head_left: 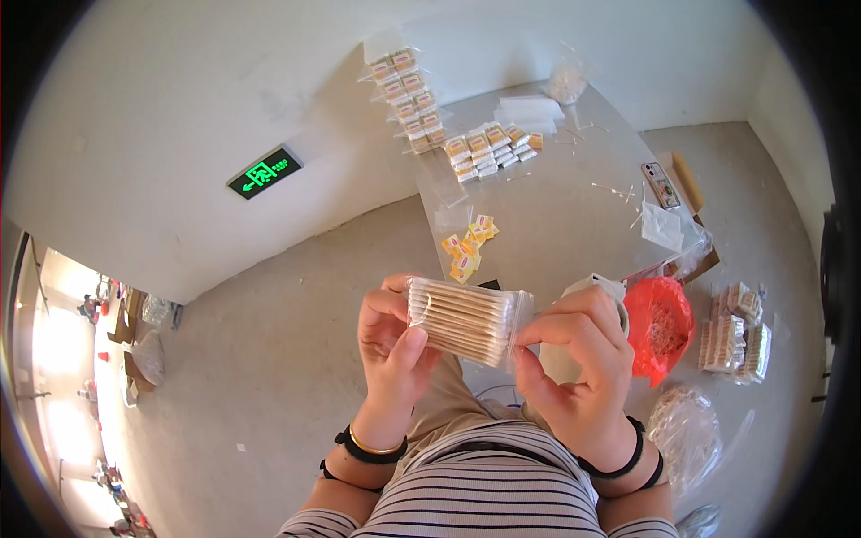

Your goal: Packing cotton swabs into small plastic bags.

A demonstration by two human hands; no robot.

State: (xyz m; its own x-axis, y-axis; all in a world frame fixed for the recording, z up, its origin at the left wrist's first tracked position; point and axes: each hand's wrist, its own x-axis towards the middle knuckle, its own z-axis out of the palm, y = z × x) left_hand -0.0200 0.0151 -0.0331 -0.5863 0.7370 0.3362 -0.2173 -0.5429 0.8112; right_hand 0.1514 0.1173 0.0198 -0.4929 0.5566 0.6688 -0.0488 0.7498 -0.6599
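A clear plastic bag of cotton swabs (pixel 462 321) is held up in front of me, its wooden sticks lying side by side. My left hand (pixel 393 339) grips its left end, thumb on the front and fingers behind. At the right end, my right hand (pixel 578 345) pinches the bag's clear edge between thumb and forefinger. Beyond the bag, yellow and orange printed cards (pixel 468 248) lie scattered on the near left part of the grey table (pixel 574 211).
Packed swab bags (pixel 489 148) are piled on the table beside a tall stack (pixel 408 99) against the wall. A phone (pixel 660 185) and loose swabs lie at the table's right. On the right are a red bag (pixel 662 332), more packs (pixel 735 336) and a clear plastic bag (pixel 686 435).
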